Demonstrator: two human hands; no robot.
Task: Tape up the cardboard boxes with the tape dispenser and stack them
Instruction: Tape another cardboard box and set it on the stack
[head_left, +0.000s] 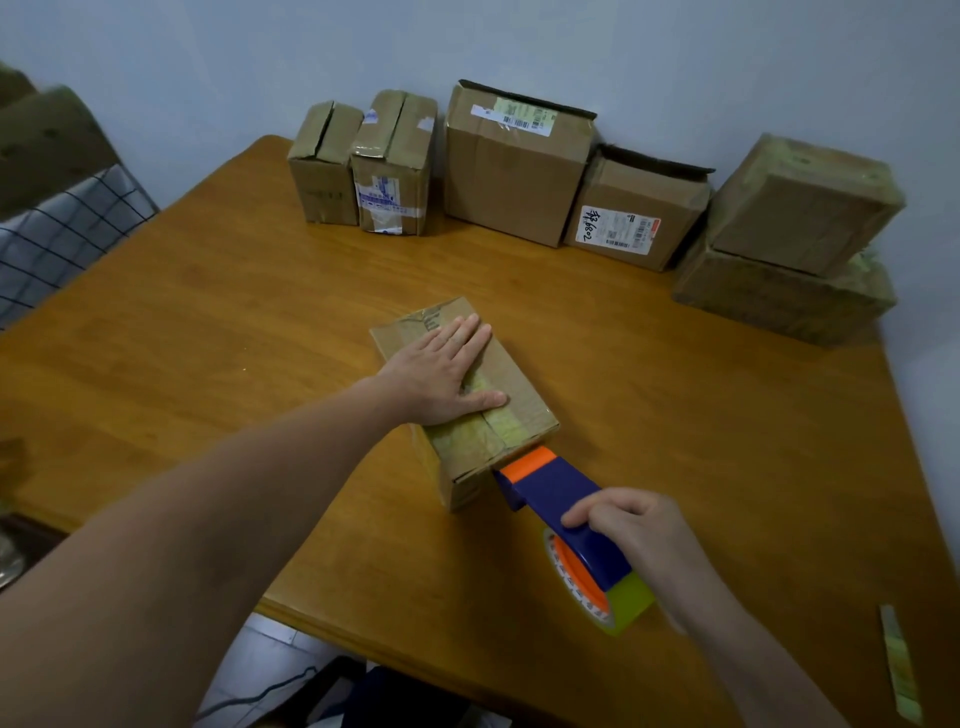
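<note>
You're working on a table (208, 322) of smooth, faintly glossy wood. Your box (524, 384) is matt brown cardboard, banded with shiny yellowish tape (511, 428). Your tape dispenser (556, 488) is smooth blue and orange plastic.

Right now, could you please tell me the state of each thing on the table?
small box: closed, taped on top, left hand pressing flat
tape dispenser: gripped by right hand, nose at box's edge
large box: top flap raised
stacked boxes: taped, one atop another

Two bare forearms, uncovered as far as the view shows, bare left hand (441, 375), bare right hand (631, 527)
</note>
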